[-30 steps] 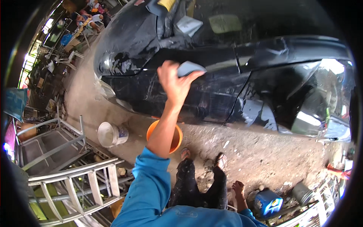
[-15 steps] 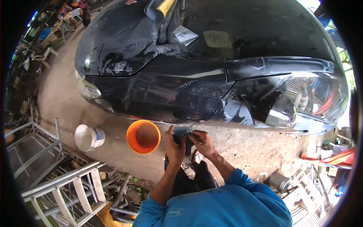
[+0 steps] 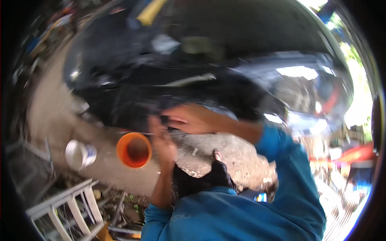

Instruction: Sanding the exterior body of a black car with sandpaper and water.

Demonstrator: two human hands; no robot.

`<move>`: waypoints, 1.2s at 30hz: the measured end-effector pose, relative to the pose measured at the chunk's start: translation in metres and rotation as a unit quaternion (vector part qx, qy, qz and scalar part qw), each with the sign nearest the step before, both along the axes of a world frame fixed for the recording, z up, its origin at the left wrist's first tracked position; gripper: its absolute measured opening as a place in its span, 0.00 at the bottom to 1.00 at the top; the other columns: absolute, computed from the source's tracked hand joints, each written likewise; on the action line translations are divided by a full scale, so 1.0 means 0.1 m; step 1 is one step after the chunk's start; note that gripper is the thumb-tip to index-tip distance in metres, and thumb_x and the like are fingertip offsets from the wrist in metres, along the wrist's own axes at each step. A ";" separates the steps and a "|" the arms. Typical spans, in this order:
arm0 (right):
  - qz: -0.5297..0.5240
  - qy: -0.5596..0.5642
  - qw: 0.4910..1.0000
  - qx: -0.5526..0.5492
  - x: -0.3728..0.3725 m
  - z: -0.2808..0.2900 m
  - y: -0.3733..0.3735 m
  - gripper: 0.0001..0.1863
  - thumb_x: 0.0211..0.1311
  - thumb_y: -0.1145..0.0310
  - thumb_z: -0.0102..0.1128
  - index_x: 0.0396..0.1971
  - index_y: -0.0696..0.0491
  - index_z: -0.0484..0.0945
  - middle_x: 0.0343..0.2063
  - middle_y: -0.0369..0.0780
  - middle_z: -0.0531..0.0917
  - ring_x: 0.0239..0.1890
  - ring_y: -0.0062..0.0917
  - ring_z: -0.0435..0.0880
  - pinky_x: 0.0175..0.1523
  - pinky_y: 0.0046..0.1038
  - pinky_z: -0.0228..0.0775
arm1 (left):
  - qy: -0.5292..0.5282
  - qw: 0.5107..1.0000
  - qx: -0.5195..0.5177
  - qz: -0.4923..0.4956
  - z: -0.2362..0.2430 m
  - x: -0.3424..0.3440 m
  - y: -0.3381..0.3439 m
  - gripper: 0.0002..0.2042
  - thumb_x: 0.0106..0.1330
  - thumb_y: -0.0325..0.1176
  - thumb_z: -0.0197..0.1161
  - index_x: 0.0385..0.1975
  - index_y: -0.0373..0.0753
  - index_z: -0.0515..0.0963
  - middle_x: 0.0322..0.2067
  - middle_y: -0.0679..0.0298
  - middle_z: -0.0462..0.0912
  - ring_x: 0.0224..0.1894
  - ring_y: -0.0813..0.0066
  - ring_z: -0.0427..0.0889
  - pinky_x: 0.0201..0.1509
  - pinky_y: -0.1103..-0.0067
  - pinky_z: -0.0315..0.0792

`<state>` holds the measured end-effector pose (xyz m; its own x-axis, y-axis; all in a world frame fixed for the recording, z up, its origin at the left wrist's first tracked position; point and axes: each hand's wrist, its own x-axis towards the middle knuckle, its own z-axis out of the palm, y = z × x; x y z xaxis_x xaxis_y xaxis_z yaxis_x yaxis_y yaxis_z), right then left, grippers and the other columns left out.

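Note:
The picture is blurred by motion. My left hand is raised beside the lower side of a glossy black car body, its fingers smeared. My right hand reaches across to the left, fingers round a small dark pad that sits between the two hands; whether the pad touches the bodywork I cannot tell. Just left of my hands, below the car, stands an orange bucket with murky contents. A yellow item and a pale flat piece lie higher on the car.
A white bucket stands further left on the dirt ground. A metal ladder-like frame lies at lower left, beside scrap wood and other metal frames. Red material and clutter are at the right. Blurred figures appear at top left.
A second ago my left hand held a grey pad high on the car; then both hands met low over a dark pad. Now my right arm reaches further up and left, and the view has shifted.

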<state>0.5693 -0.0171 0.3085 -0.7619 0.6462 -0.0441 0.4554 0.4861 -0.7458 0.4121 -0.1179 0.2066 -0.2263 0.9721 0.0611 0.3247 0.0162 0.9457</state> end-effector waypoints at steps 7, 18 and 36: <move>-0.005 -0.201 0.973 0.113 -0.37 -0.04 1.41 0.16 0.68 0.64 0.56 0.50 0.56 0.80 0.45 0.50 0.84 0.50 0.41 0.83 0.53 0.39 0.76 | 0.264 0.955 0.114 0.074 -1.03 0.55 1.01 0.34 0.81 0.49 0.42 0.74 0.24 0.51 0.76 0.39 0.50 0.79 0.43 0.45 0.82 0.56 0.37; 0.164 -0.048 0.911 0.376 0.80 0.53 1.46 0.17 0.69 0.64 0.59 0.52 0.56 0.81 0.49 0.48 0.84 0.57 0.43 0.81 0.64 0.40 0.72 | 0.292 0.914 0.087 0.267 -0.80 1.80 0.51 0.31 0.75 0.34 0.50 0.74 0.26 0.53 0.76 0.41 0.50 0.79 0.45 0.47 0.79 0.50 0.40; 0.229 -0.085 0.909 0.339 0.25 0.47 1.66 0.14 0.66 0.60 0.63 0.40 0.57 0.78 0.33 0.46 0.84 0.43 0.46 0.83 0.47 0.44 0.73 | 0.228 0.903 0.054 0.360 -0.41 1.41 0.74 0.33 0.70 0.33 0.53 0.73 0.25 0.55 0.74 0.38 0.54 0.78 0.40 0.50 0.79 0.49 0.41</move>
